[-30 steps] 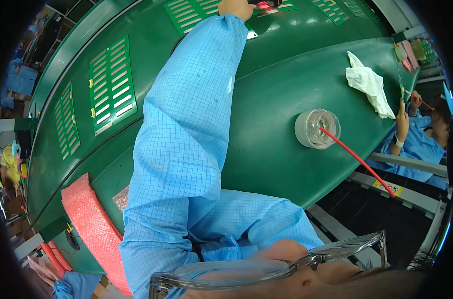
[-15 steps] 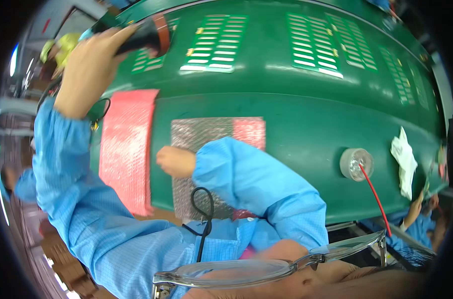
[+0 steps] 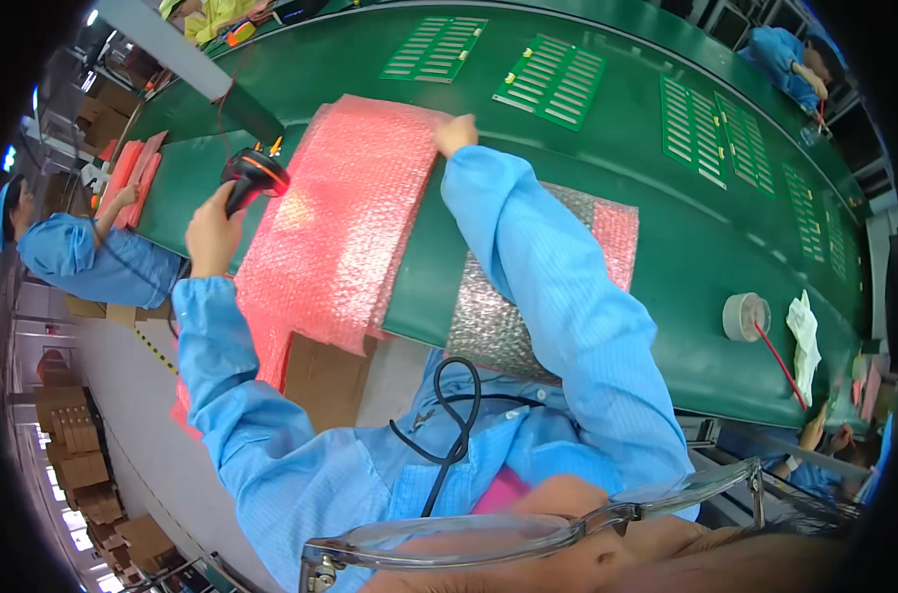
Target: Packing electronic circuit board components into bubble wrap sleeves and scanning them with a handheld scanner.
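Observation:
My left hand point(image 3: 213, 232) is closed round the handle of a black and orange barcode scanner point(image 3: 255, 176). A red glow shows at the scanner's head, which points at the pink bubble-wrap bags point(image 3: 345, 212) lying stacked on the green bench. At the far right corner of that pink stack, my right hand point(image 3: 457, 134) is closed on the edge; its fingertips are partly hidden. Beneath my right forearm lies a silvery bubble-wrap piece point(image 3: 493, 314) with a pink part at its right end.
Several green slotted circuit boards point(image 3: 553, 81) lie along the far strip. A clear round tub point(image 3: 745, 316) with a red stick stands right, beside a white cloth point(image 3: 804, 346). A grey post point(image 3: 172, 49) rises at left. Co-workers sit left, far right and near right. A black cord hangs at my chest.
The view has shifted. My left hand has come down with the scanner to the pink stack's left side. My right hand has gone from above the silvery piece to the pink stack's far corner.

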`<state>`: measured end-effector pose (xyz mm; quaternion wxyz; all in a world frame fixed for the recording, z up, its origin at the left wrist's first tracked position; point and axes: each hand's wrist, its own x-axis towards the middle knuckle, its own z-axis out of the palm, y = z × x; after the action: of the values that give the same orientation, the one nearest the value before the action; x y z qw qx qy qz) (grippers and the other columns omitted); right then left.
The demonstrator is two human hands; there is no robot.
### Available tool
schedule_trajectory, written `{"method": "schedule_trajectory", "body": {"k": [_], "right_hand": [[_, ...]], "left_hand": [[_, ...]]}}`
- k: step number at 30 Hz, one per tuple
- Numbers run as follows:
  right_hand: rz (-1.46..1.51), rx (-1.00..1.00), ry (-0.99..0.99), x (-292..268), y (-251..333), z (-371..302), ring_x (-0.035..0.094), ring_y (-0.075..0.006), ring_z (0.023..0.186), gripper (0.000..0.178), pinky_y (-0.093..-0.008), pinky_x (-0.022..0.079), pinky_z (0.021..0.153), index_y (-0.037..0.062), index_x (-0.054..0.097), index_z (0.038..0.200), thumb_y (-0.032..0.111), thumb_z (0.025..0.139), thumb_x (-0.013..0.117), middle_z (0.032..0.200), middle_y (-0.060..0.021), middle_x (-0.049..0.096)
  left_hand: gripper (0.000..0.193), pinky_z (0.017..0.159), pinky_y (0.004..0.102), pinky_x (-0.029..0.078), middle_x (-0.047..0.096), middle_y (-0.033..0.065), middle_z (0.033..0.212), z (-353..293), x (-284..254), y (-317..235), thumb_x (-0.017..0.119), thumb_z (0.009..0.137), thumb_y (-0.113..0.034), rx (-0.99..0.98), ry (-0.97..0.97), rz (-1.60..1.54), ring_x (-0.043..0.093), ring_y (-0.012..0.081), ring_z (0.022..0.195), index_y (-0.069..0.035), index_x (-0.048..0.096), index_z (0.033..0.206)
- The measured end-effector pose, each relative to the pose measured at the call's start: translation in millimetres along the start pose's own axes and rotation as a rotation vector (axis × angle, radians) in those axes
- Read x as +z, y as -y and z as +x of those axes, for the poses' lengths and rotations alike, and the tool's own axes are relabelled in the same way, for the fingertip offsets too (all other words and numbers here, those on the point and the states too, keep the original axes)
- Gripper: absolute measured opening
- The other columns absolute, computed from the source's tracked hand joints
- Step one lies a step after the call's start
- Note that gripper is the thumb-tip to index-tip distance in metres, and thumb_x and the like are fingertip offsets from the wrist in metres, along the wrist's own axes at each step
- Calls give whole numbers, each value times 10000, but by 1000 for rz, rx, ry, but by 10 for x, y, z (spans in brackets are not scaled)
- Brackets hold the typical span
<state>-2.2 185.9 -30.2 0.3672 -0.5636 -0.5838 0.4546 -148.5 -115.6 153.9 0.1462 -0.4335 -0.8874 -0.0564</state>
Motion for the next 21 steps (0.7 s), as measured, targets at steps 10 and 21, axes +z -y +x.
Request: {"method": "schedule_trajectory", "body": {"k": [10,21], "right_hand": [[236,-822,-185,-312,830,-698,561,-254,796,154,-340,445,742,8,559,917,74,779,578,850,-129,577],[-175,-626,-236,-2340,-60,-724,544,-191,774,278,-288,447,678,-4,500,986,159,801,630,829,-104,553]], "left_hand": [[431,705,408,471,633,136,925,-318,136,660,662,717,-153,-62,-150,-134,599,338,845,-168,552,1134],[466,700,464,460,581,195,969,-96,1173,95,611,734,-97,325,-512,-377,568,386,829,-61,479,1179]]}}
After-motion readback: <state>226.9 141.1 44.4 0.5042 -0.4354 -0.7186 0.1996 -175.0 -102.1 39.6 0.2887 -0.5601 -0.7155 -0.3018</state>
